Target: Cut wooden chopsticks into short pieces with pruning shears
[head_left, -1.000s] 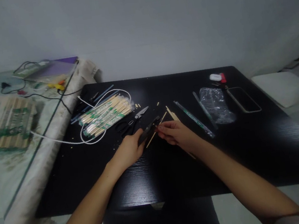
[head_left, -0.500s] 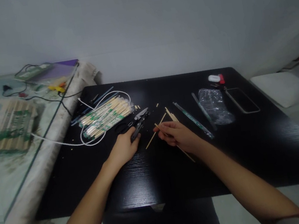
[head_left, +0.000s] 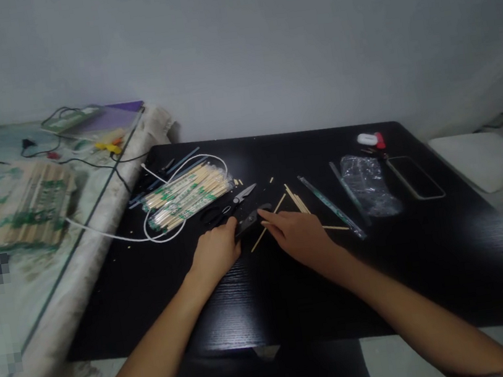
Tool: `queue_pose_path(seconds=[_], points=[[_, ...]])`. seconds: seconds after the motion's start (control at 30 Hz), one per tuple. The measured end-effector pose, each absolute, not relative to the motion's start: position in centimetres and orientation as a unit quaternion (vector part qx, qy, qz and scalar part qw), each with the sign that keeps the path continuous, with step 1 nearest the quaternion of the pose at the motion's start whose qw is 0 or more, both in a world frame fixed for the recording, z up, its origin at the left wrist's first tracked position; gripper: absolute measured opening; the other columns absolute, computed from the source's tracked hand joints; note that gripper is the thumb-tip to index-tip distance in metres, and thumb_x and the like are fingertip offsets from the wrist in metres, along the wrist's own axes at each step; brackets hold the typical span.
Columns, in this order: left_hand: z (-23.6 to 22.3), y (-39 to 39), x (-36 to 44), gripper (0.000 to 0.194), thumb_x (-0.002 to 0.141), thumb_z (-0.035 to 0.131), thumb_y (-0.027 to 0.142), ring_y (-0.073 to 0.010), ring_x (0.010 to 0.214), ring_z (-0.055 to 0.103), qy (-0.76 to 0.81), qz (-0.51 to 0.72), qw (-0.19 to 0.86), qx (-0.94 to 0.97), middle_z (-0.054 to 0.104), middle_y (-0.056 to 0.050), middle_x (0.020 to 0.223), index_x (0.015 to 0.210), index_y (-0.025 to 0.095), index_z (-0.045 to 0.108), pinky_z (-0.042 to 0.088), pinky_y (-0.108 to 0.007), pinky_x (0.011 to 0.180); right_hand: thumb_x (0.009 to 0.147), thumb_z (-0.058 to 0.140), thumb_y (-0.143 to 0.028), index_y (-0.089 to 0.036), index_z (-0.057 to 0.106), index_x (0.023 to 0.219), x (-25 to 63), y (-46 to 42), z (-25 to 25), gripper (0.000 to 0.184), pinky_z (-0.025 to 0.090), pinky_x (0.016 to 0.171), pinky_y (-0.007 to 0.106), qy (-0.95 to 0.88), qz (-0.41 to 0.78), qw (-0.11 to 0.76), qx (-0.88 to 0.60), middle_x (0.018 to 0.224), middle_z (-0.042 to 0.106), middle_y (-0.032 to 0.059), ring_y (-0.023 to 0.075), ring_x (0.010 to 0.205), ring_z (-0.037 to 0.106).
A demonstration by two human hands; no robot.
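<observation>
Left hand (head_left: 217, 248) is closed around a dark tool (head_left: 247, 223) between both hands; right hand (head_left: 302, 234) pinches a thin, straight wooden stick (head_left: 337, 227)

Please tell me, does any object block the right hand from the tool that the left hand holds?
Nothing visible does: the right hand is right at the tool in the left hand.
</observation>
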State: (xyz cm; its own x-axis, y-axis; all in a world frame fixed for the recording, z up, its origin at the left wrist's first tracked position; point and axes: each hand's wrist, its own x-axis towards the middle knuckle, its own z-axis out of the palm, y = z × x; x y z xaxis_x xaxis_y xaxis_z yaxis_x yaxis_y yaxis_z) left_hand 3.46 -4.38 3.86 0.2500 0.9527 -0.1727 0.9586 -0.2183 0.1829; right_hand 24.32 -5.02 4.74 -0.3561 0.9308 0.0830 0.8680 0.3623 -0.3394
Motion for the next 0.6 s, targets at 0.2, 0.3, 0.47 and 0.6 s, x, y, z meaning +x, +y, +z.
queue_pose_path(seconds=[0.2,0.3,0.47,0.6], points=[[3.7,-4.5,3.6,0.013,0.092,0.053,0.023,-0.0341,0.084,0.075,0.604,-0.011,0.128,0.786,0.075,-0.015,0.096,0.104,0.020,0.059,0.051,-0.039,0.071,0.106,0.047,-0.035,-0.021,0.072,0.123,24.2,-4.9,4.5,0.033,0.043,0.070,0.031,-0.834,0.094,0.124,-0.530,0.105,0.079,0.0120,0.0250,0.089,0.074],[3.6,-4.7,3.7,0.014,0.092,0.055,0.025,-0.0337,0.086,0.075,0.607,-0.005,0.130,0.784,0.075,-0.014,0.096,0.104,0.020,0.058,0.051,-0.038,0.070,0.105,0.049,-0.034,-0.022,0.073,0.112,24.4,-4.6,4.9,0.027,0.041,0.068,0.030,-0.832,0.123,0.139,-0.523,0.096,0.080,0.0085,0.0231,0.082,0.073],[3.4,-4.5,3.7,0.014,0.092,0.056,0.025,-0.0309,0.082,0.074,0.633,0.047,0.160,0.756,0.076,-0.012,0.093,0.105,0.021,0.060,0.048,-0.035,0.070,0.102,0.054,-0.036,-0.022,0.072,0.102,25.0,-2.7,6.2,0.023,0.040,0.068,0.028,-0.804,0.145,0.212,-0.536,0.083,0.076,0.0053,0.0199,0.072,0.069],[3.0,-3.8,3.1,0.014,0.095,0.054,0.033,-0.0246,0.073,0.070,0.659,0.173,0.217,0.699,0.072,-0.006,0.078,0.095,0.022,0.063,0.045,-0.031,0.068,0.098,0.058,-0.036,-0.019,0.073,0.102,25.2,0.7,7.1,0.023,0.041,0.070,0.028,-0.760,0.123,0.261,-0.582,0.077,0.072,0.0047,0.0186,0.069,0.065]])
